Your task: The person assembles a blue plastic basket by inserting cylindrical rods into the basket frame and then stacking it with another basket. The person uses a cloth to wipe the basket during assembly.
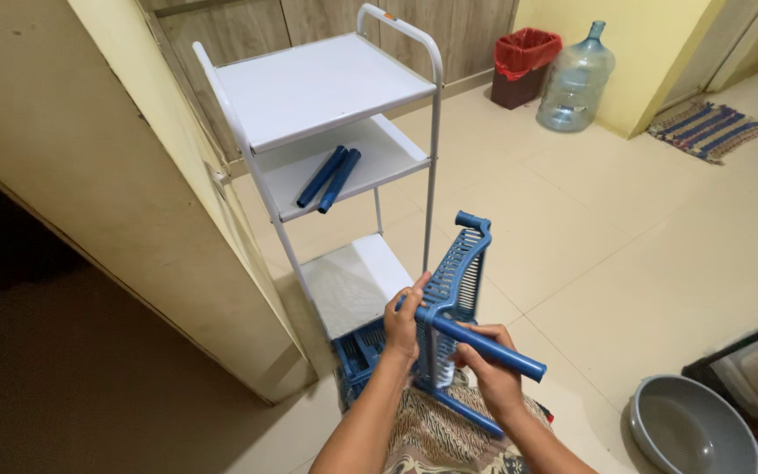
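Both forearms rise from the bottom edge over a patterned cloth (pixel 436 439) on the lap. Left hand (pixel 403 323) is closed around the corner of a blue slotted plastic shelf (pixel 458 276), held upright on edge; right hand (pixel 493 373) grips a blue tube leg (pixel 484 345) whose end sits at the shelf's corner socket. A second blue tray (pixel 361 351) lies on the floor just behind, at the foot of a white 3-tier rack (pixel 326 88), where 2 more blue tubes (pixel 331 178) rest on the middle tier. To seat the leg well, I would keep the tube square to the socket, brace the shelf firmly, and push straight without twisting. A grey basin (pixel 686 430) sits well apart at right.
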